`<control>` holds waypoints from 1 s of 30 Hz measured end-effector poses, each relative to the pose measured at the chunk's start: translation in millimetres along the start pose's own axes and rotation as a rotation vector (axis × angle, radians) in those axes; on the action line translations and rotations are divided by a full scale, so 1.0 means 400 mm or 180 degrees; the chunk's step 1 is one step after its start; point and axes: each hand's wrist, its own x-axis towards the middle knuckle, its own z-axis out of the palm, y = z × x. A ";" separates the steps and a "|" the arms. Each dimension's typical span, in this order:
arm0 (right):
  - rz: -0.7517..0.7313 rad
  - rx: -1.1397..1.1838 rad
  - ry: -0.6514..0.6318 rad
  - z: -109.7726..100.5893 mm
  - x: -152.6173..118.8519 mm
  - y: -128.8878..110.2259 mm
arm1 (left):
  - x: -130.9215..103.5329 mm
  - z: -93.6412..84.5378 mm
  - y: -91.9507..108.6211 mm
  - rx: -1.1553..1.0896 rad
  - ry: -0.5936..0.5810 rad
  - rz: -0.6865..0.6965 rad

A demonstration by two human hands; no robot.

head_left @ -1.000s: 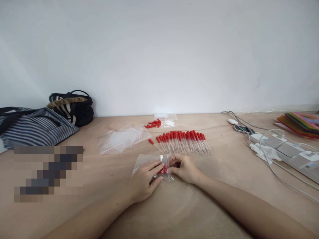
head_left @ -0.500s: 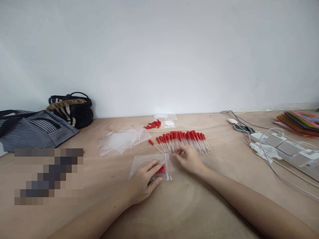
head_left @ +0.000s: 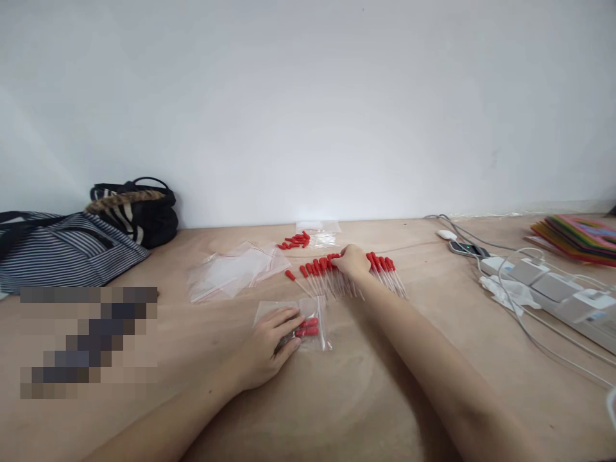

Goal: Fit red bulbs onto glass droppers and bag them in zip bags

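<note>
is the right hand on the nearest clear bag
No, the right hand is at the red-topped sticks; the left hand is on that bag.

Far left of the fingers (head_left: 283, 314) lie a striped bag (head_left: 72, 253) and black bag (head_left: 156, 221); far right, a power strip (head_left: 590, 332), cables (head_left: 457, 230), tissue (head_left: 510, 292) and coloured stack (head_left: 572, 236).

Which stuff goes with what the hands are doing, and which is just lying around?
Seems part of it:
- clear bag with red-topped droppers inside, under the left hand
- row of red-topped droppers, at the right hand
- probably the flat clear bags and loose red pieces

Seems just lying about:
- striped bag
- black bag
- power strip
- colourful stack
</note>
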 end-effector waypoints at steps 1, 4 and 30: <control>0.0036 0.0026 -0.0005 0.002 0.003 -0.004 | 0.001 -0.001 0.001 0.0016 -0.0007 0.0009; 0.0103 0.0140 0.0015 0.000 0.011 -0.014 | 0.002 -0.007 0.005 0.0032 -0.0031 0.0011; -0.0754 0.2810 0.0065 -0.036 -0.249 0.176 | 0.004 -0.003 0.008 -0.0158 0.0022 -0.0052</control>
